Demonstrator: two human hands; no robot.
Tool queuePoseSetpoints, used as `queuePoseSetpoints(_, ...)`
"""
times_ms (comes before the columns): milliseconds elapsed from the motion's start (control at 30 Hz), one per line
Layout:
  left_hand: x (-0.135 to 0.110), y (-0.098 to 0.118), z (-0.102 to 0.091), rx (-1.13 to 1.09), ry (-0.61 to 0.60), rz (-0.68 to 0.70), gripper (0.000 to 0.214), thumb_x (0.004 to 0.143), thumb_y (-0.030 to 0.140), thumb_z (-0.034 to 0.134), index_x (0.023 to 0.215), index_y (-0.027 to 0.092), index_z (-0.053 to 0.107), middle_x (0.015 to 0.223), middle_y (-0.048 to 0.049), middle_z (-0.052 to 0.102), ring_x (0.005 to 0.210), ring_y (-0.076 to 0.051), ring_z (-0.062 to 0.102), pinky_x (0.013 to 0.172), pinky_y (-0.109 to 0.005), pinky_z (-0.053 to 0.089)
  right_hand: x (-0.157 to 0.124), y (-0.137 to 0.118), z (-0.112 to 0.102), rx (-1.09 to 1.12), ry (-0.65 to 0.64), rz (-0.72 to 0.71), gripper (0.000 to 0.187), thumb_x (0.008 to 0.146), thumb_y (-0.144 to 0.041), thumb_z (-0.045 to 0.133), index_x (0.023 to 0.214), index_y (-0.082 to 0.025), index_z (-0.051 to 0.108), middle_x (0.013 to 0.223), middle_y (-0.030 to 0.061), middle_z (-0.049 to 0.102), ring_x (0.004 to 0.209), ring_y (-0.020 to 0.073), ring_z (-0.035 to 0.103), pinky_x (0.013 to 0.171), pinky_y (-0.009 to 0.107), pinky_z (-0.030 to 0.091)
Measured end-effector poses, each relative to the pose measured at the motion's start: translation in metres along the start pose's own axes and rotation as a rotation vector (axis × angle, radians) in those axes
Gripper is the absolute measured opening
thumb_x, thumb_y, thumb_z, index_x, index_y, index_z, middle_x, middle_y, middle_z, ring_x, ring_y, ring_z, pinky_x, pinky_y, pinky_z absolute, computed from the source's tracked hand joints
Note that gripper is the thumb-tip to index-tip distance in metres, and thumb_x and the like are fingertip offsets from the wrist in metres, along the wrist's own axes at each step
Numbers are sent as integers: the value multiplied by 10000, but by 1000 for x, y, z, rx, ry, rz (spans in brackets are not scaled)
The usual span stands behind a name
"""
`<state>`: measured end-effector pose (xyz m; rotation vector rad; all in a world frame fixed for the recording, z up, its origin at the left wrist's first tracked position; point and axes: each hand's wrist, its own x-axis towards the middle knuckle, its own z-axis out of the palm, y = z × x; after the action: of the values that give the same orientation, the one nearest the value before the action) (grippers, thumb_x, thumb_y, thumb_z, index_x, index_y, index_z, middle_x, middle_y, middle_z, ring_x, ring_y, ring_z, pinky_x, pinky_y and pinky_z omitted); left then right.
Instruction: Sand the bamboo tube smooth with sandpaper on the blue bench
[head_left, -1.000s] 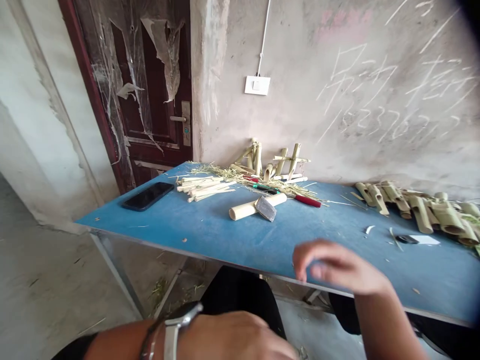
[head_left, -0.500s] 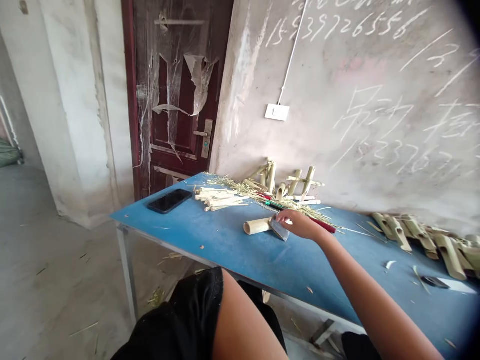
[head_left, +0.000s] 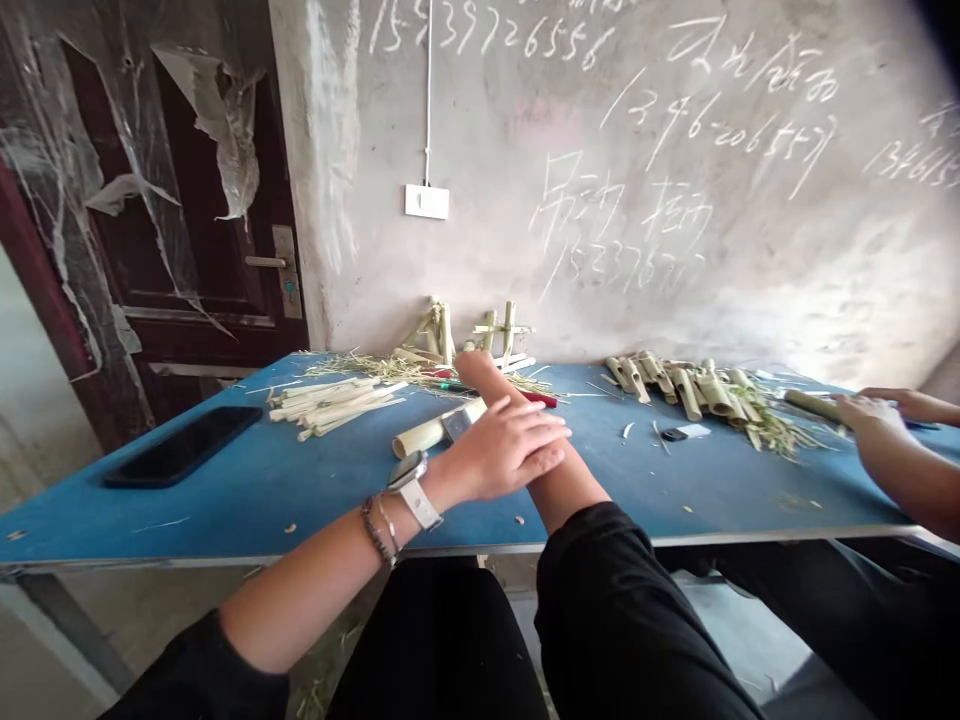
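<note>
From where I'm standing, the person's forearms cross over the blue bench (head_left: 697, 490). The left hand (head_left: 506, 448), with a wristwatch (head_left: 409, 482) and thin bracelets (head_left: 376, 528) at its wrist, lies across the right forearm (head_left: 559, 475), its fingers (head_left: 540, 440) stretched out flat, close together and holding nothing. The right hand (head_left: 476, 370) is up near the far side of the bench, blurred and bunched, so I cannot tell how wide its fingers are or whether they grip anything. Just below it, a bamboo tube (head_left: 427, 435) lies on the bench with a steel blade (head_left: 457, 424) resting against its end, partly hidden by the left hand. A red-handled tool (head_left: 541, 399) lies just beyond the right forearm among loose straw (head_left: 367, 368). To the left are a pile of pale bamboo splints (head_left: 334, 408) and a black phone (head_left: 184, 445). Cut bamboo pieces (head_left: 679, 385) are heaped further right, and beyond them a co-worker's hand (head_left: 874, 425) is on a green bamboo stick (head_left: 814, 405). Chalked numbers cover the wall (head_left: 675, 150) behind.
</note>
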<state>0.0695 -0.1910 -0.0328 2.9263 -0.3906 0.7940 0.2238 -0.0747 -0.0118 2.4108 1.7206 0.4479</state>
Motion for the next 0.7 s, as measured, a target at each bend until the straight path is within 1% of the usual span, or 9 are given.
queuePoseSetpoints(67,-11,15,2,-67,8,19,417,964,402,298,1287,203,470,1347,-11,501,1326,-202,315,1134,-474,124,4,-2,-1,-12,-13,1,330,898,-334,548,1170,-149,526,1155,88,545,974,206,568,810,409,500)
queuePoseSetpoints(233,-32,77,4,-232,-132,536,469,980,341,170,1299,180,474,1399,87,423,1388,-85,134,1149,-211,57,7,0,-3,4,-25,-2,332,897,-334,550,1171,-149,526,1160,90,543,981,209,565,815,413,497)
queuePoseSetpoints(300,-31,70,3,-237,-146,470,479,975,401,185,1325,193,437,1409,74,410,1370,-82,205,1153,-241,9,3,1,-3,22,-23,1,332,897,-334,549,1173,-150,525,1161,89,543,981,209,565,815,413,498)
queuePoseSetpoints(367,-26,48,0,-206,-106,230,466,958,463,260,1335,240,419,1408,48,419,1345,-129,286,1155,-354,-26,-2,3,-3,48,-13,-3,332,899,-334,545,1174,-150,524,1163,89,541,980,208,565,814,412,497)
queuePoseSetpoints(467,-25,23,-5,-197,-30,-93,534,940,481,308,1401,212,327,1468,-45,322,1385,-233,185,1127,-503,-29,-8,5,-2,97,10,-31,316,907,-334,532,1171,-162,528,1170,86,539,978,203,563,816,405,497)
queuePoseSetpoints(533,-31,21,-10,-427,-251,103,531,913,506,355,1382,257,376,1477,-1,306,1382,-223,199,1152,-402,63,-11,7,0,131,19,-62,319,905,-335,535,1171,-160,528,1164,84,541,974,204,565,812,405,499)
queuePoseSetpoints(600,-38,18,-17,-743,-619,365,471,901,495,380,1251,231,551,1367,-10,474,1271,-191,421,1064,-241,308,-14,8,2,167,25,-111,324,901,-335,542,1169,-153,527,1154,84,545,968,204,569,806,405,501)
queuePoseSetpoints(667,-44,4,-31,-871,-768,172,439,918,446,376,1167,167,606,1091,-72,657,990,-178,628,884,-237,470,-19,8,6,205,39,-192,307,908,-338,530,1160,-162,532,1152,83,548,961,195,571,805,401,503)
queuePoseSetpoints(700,-45,-6,-41,-821,-694,-2,405,907,440,422,1141,171,612,971,-70,688,861,-175,657,817,-258,500,-23,8,9,224,51,-243,302,910,-342,525,1154,-164,536,1149,82,550,956,192,571,806,398,502)
